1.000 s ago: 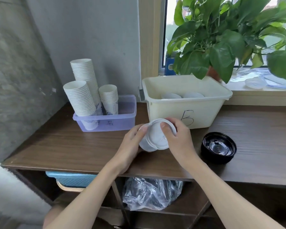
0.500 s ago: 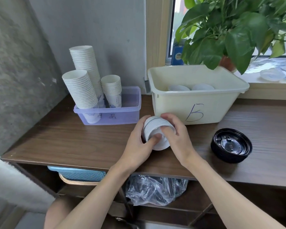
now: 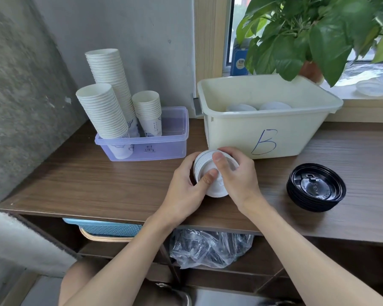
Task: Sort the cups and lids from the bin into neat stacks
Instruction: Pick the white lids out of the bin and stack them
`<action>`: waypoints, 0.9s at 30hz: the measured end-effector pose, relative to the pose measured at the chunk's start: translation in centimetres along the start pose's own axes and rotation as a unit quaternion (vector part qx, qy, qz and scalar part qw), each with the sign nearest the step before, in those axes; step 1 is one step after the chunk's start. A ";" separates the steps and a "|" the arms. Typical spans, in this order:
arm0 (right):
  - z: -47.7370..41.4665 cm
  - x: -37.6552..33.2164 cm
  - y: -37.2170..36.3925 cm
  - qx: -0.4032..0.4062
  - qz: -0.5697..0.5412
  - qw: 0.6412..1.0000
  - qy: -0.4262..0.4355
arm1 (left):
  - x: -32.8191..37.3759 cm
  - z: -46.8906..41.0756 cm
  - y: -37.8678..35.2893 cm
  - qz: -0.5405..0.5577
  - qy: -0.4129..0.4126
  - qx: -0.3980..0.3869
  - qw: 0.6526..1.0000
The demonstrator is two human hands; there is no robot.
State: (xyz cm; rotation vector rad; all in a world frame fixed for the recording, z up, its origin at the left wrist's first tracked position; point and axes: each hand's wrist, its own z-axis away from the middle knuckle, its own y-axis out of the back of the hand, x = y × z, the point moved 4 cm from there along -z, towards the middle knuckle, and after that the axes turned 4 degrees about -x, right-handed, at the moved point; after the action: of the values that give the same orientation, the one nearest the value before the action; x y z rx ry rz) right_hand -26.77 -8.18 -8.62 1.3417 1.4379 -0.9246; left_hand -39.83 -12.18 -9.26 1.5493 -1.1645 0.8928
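Head view: left hand (image 3: 187,186) and right hand (image 3: 237,175) with fingers curled around a stack of white lids (image 3: 210,173), held tilted just above the wooden counter (image 3: 102,186), close before the cream bin (image 3: 270,127), black lid stack (image 3: 316,187) well to the right

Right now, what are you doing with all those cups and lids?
A person is sorting them. Both hands, left hand and right hand, hold a small stack of white lids over the wooden counter, squaring them up. A stack of black lids already sits to the right. Three stacks of paper cups stand in the purple tray. A few white lids are left in the cream bin marked B.
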 end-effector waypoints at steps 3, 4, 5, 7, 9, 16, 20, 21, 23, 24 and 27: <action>0.0 0.0 0.0 0.003 0.013 1.000 0.020 | 0.1 0.0 0.0 -0.002 -0.004 -0.003 1.000; 0.0 0.1 0.0 0.006 0.016 1.000 0.026 | 0.2 0.0 0.1 0.000 -0.003 -0.004 1.000; 0.0 0.1 0.0 0.011 0.018 0.999 0.031 | 0.1 0.0 0.1 0.001 -0.003 -0.004 1.000; 0.0 0.1 -0.1 0.017 0.023 0.999 0.040 | 0.1 0.0 0.1 0.004 -0.003 -0.004 1.000; 0.0 0.0 -0.1 0.021 0.019 0.999 0.039 | 0.0 0.0 0.1 0.010 0.003 -0.004 1.000; 0.0 -0.1 -0.1 0.011 -0.003 0.999 0.041 | -0.3 0.0 0.3 0.029 0.031 0.038 0.998; 0.2 -0.2 -0.2 -0.008 -0.002 0.999 0.048 | -0.2 0.0 0.2 -0.007 0.018 0.029 0.999; 0.2 -0.3 -0.2 -0.008 -0.003 0.999 0.047 | -0.2 0.0 0.2 -0.010 0.016 0.029 0.999; 0.2 -0.4 -0.3 -0.006 0.007 0.999 0.047 | -0.2 0.1 0.1 -0.007 0.014 0.025 1.000; 0.3 -0.4 -0.2 -0.001 0.016 0.999 0.050 | -0.2 0.1 0.1 -0.006 0.017 0.020 1.000; 0.3 -0.4 -0.2 0.006 0.037 0.998 0.056 | 0.0 0.1 0.1 0.009 0.016 0.009 1.000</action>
State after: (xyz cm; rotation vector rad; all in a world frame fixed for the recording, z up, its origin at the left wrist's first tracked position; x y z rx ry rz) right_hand -26.90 -8.55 -8.36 1.4647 1.4593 -0.8219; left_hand -39.93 -12.30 -9.25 1.5359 -1.1508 0.9394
